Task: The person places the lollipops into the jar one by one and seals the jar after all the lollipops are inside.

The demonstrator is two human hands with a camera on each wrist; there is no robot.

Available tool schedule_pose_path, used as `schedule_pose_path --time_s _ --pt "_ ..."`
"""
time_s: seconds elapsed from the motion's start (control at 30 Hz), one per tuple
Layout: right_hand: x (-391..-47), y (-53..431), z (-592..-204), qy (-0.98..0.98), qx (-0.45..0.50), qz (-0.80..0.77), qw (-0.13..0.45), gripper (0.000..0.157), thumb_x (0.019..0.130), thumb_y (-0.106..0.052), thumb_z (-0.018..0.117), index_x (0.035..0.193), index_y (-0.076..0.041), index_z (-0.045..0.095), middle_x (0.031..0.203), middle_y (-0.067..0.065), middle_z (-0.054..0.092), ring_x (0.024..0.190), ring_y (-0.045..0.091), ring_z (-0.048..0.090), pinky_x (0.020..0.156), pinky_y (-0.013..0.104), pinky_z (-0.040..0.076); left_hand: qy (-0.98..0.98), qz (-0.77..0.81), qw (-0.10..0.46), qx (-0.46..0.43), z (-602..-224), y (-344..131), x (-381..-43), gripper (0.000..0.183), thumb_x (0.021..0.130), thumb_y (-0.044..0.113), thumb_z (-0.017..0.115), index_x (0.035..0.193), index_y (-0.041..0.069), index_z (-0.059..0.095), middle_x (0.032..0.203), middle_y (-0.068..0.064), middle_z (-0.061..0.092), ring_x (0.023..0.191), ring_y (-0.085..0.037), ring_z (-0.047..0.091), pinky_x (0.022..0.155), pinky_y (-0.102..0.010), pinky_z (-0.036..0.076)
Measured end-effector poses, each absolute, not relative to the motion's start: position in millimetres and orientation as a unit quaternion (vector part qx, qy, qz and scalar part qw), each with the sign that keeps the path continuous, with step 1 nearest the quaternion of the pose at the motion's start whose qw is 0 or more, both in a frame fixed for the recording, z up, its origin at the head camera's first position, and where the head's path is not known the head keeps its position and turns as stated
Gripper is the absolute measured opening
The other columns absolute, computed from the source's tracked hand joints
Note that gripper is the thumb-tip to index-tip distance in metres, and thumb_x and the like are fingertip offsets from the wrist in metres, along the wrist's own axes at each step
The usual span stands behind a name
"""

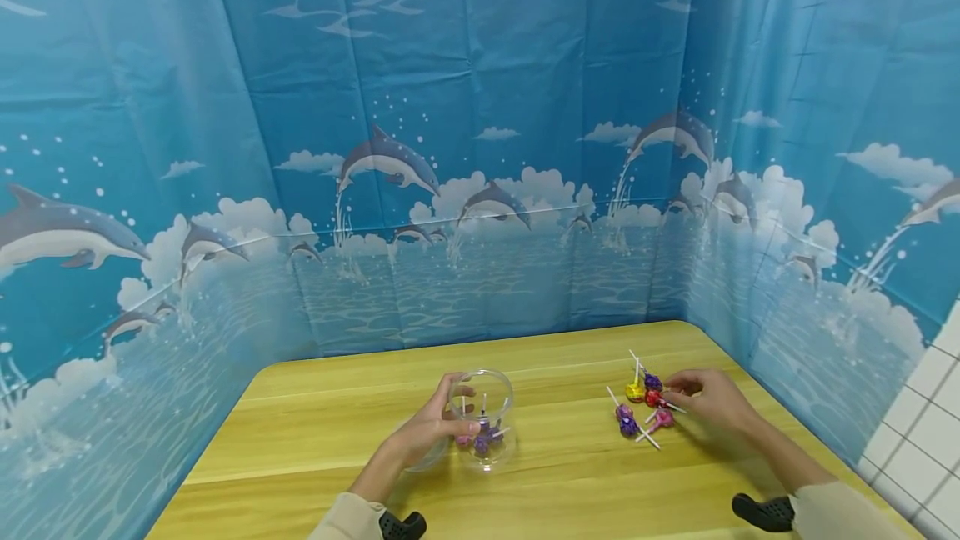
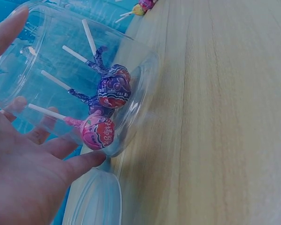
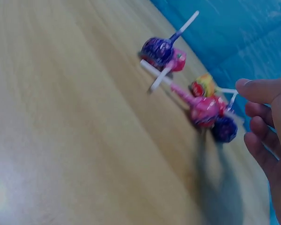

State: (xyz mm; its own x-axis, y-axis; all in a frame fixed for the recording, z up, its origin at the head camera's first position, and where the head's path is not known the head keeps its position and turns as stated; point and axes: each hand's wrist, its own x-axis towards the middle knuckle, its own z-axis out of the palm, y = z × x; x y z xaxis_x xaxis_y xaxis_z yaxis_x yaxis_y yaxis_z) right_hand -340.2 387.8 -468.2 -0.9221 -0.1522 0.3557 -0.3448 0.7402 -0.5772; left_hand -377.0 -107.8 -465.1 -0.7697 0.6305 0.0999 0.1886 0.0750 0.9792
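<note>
My left hand (image 1: pixel 431 432) grips a clear plastic jar (image 1: pixel 482 382), thumb on the near side and fingers round its wall. Several wrapped lollipops lie in the jar, purple ones (image 2: pixel 114 88) and a pink one (image 2: pixel 97 130), sticks pointing toward the mouth. On the right, my right hand (image 1: pixel 708 394) hovers beside a loose group of lollipops, thumb and fingers apart with nothing seen between them. Closest to its fingertips is a red lollipop (image 1: pixel 653 398). Around that lie a yellow lollipop (image 1: pixel 635 392), a pink lollipop (image 1: pixel 662 418) and purple ones (image 1: pixel 628 426).
A clear round lid (image 2: pixel 96 199) lies on the table by the jar, partly behind my left hand. The wood-grain table (image 1: pixel 555 473) ends at a blue dolphin-print curtain (image 1: pixel 480 273) at the back and sides. White tiles (image 1: pixel 926 407) show at far right.
</note>
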Motion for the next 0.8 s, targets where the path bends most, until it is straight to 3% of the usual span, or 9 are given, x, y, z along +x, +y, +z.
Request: schedule_pose_path --time_s 0.23,0.53,0.8 --pt "-339 396 -492 -0.933 0.074 0.334 0.11 0.022 0.097 -0.021 0.075 0.108 -0.002 0.077 0.094 0.0 0.071 0.085 0.018 0.062 0.071 0.035 0.05 0.71 0.617 0.18 0.286 -465 -107 -376 0.077 0.1 0.016 0.068 0.16 0.014 0.02 0.154 -0.021 0.03 0.144 -0.052 0.032 0.105 -0.051 0.046" --pt "-339 396 -501 -0.933 0.071 0.32 0.148 0.01 0.099 -0.016 0.072 0.102 -0.01 0.079 0.097 0.004 0.073 0.089 0.025 0.066 0.076 0.044 0.051 0.71 0.62 0.178 0.283 -465 -109 -375 0.073 0.1 0.016 0.068 0.159 0.018 0.023 0.155 -0.025 0.027 0.144 -0.051 0.032 0.106 -0.052 0.045" --pt "-338 395 -504 -0.929 0.047 0.33 0.163 0.013 0.102 -0.011 0.065 0.106 -0.003 0.075 0.101 0.011 0.072 0.091 0.027 0.063 0.077 0.046 0.05 0.712 0.617 0.182 0.283 -464 -108 -375 0.076 0.1 0.017 0.067 0.16 0.016 0.02 0.155 -0.023 0.028 0.145 -0.05 0.031 0.105 -0.051 0.046"
